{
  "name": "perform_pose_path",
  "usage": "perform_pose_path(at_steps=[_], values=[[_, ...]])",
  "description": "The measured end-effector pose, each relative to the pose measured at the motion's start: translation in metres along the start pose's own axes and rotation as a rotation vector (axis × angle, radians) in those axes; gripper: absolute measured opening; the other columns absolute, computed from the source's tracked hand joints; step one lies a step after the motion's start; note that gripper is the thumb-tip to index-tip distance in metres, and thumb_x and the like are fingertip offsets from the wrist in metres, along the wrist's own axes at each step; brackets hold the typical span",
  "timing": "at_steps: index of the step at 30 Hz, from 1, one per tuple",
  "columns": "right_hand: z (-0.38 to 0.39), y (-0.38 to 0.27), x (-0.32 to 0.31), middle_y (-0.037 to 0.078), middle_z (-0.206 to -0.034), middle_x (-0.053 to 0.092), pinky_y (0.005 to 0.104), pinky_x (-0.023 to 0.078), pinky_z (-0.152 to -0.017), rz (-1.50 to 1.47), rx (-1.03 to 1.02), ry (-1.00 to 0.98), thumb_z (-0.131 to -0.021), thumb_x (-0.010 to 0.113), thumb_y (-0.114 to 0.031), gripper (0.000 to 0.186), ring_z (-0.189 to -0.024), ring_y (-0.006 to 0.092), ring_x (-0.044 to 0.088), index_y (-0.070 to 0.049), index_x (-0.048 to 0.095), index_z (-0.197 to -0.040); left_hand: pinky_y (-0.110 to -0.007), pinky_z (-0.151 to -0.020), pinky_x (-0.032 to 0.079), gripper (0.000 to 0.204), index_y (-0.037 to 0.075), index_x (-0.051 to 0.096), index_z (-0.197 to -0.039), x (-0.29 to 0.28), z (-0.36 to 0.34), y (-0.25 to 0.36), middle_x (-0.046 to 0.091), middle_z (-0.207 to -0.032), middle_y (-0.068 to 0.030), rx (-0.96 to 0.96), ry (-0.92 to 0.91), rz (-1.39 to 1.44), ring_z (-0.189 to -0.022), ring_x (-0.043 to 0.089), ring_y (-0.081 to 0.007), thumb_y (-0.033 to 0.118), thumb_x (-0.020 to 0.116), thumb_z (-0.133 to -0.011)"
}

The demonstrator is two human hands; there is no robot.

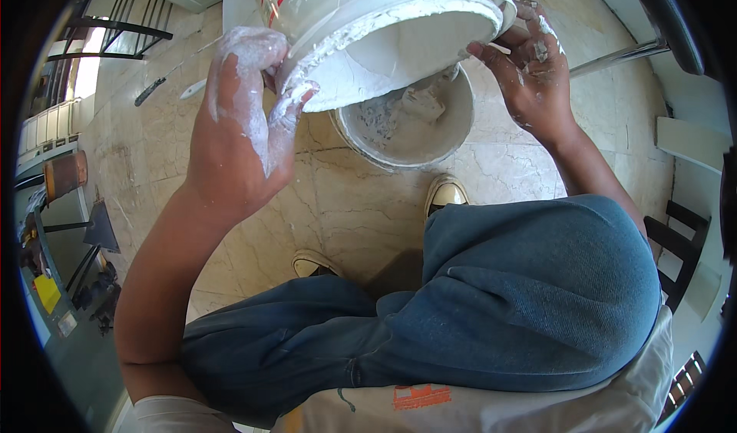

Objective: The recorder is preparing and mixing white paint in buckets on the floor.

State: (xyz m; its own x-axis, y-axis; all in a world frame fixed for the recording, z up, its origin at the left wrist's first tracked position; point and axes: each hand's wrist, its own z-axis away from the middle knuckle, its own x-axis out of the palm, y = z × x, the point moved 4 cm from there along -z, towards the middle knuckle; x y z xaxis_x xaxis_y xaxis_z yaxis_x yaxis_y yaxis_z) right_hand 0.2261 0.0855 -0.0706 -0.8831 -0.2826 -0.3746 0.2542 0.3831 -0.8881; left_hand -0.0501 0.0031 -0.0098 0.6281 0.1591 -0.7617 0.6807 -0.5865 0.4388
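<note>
A large white plastic bucket (311, 7) with a paste-caked rim is tipped over, its mouth toward me and downward. White paste (399, 53) coats its inside. My left hand (242, 114), smeared with white, grips the rim on the left side, thumb outward. On the other side my right hand (533, 72), also spattered, has its fingers curled at the rim near the handle; part of the grip is hidden. Beneath the mouth, a second bucket (465, 118) stands on the floor, holding greyish-white material with lumps (422, 104). The tipped bucket covers its far side.
On the tiled floor at left lie a dark-handled tool (150, 90) and a white-ended tool (193, 88). A metal bar (618, 57) runs at right. Black chairs (115, 28) and a cluttered table (65, 348) stand around. My shoes (447, 191) are close to the lower bucket.
</note>
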Motion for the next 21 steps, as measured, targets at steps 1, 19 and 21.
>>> perform_pose_path(at_steps=[1, 19, 21], values=[[0.001, -0.001, 0.000, 0.017, -0.118, 0.067, 0.0360, 0.050, -0.099, -0.001, -0.001, 0.000, -0.092, 0.064, 0.001, 0.043, -0.110, 0.0223, 0.064, 0.000, 0.048, -0.131, -0.034, -0.078, 0.050, 0.043, -0.001, 0.046, -0.119, 0.001, 0.001, 0.000, 0.050, -0.117, -0.0198, -0.002, 0.005, 0.013, -0.092, 0.057, -0.0303, -0.005, 0.068, -0.083], [0.002, -0.001, -0.002, 0.017, -0.118, 0.065, 0.0371, 0.053, -0.097, 0.001, -0.106, 0.018, -0.092, 0.063, 0.004, 0.041, -0.112, 0.0243, 0.063, 0.002, 0.048, -0.130, -0.036, -0.080, 0.049, 0.047, 0.000, 0.046, -0.120, -0.010, 0.000, 0.007, 0.050, -0.118, -0.0210, 0.132, -0.026, -0.082, -0.095, 0.054, -0.0324, -0.008, 0.067, -0.079], [0.003, 0.004, -0.003, 0.018, -0.119, 0.065, 0.0369, 0.054, -0.096, 0.170, -0.153, -0.016, -0.092, 0.063, 0.004, 0.044, -0.113, 0.0245, 0.063, 0.002, 0.046, -0.132, -0.036, -0.080, 0.050, 0.047, 0.000, 0.046, -0.120, -0.011, -0.001, 0.006, 0.051, -0.117, -0.0210, 0.151, -0.013, -0.095, -0.095, 0.054, -0.0326, -0.009, 0.067, -0.079]])
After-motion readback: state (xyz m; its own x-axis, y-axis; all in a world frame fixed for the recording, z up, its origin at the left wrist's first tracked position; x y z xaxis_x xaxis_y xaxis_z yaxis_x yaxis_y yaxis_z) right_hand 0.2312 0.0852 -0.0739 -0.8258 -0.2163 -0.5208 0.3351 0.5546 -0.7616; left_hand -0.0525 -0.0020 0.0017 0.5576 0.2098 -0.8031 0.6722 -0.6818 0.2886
